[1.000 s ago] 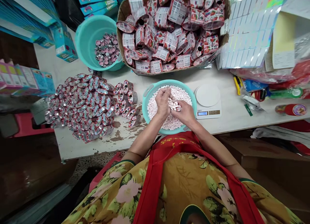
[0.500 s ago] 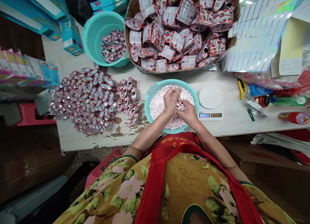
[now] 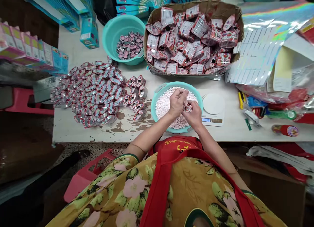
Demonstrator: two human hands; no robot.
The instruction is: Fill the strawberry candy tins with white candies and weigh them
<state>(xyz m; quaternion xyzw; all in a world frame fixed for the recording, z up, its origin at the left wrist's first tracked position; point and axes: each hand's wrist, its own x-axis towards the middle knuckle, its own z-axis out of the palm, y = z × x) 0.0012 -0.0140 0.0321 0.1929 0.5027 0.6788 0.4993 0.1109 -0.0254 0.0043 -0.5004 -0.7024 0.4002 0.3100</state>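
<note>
Your right hand (image 3: 193, 114) has its thumb and fingers closed around a small printed container (image 3: 188, 108), held above the basin; only part of its red-and-white top shows, the rest covered by your fingers. Your left hand (image 3: 178, 102) is just beside it, fingers bunched and turned down, their tips close to the container; you hide the inside of that grip, so I cannot tell whether it holds anything.

Below both hands sits the teal basin (image 3: 153, 110) of small pale pieces (image 3: 164, 104), its middle blocked by your hands and wrists. Just to the basin's right, the white scale (image 3: 213, 104) has a lit display too small to read.

To your left, many printed containers (image 3: 93, 92) stand packed so tightly that single ones blur together. Beyond them, a teal bowl (image 3: 108, 33) holds small round caps (image 3: 130, 45), partly covered by the carton (image 3: 228, 10) heaped with printed sleeves (image 3: 188, 50). The blue boxes (image 3: 137, 1) behind are cut off by the top edge.
</note>
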